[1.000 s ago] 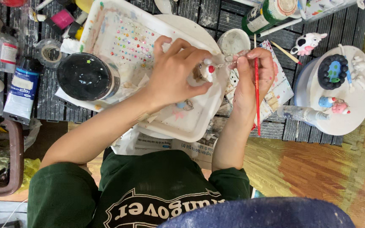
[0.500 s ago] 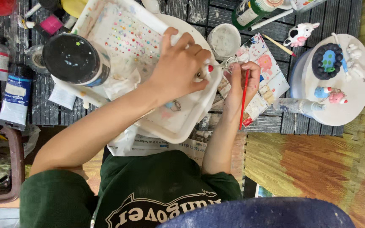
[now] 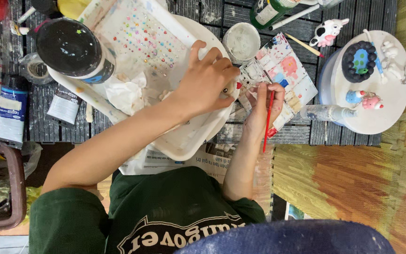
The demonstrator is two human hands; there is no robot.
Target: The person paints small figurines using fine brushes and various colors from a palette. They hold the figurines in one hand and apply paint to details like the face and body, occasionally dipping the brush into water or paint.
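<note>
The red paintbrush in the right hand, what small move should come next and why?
Probably tip the red paintbrush toward the small figurine that the left hand grips. The right hand holds it beside the paint palette, bristle end close to the figurine, whose surface looks mostly pale.

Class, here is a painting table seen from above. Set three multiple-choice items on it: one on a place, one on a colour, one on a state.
1. Where is the cow figurine?
A. beside the round white stand
B. in the white tray
C. on the floor

2. What colour is the paintbrush handle?
A. green
B. red
C. white

3. What is the left hand doing?
A. lying flat
B. gripping a small figurine
C. hanging free

Answers:
1 A, it stands just left of the stand.
2 B, the handle in the right hand is red.
3 B, the fingers close around the figurine.
</note>
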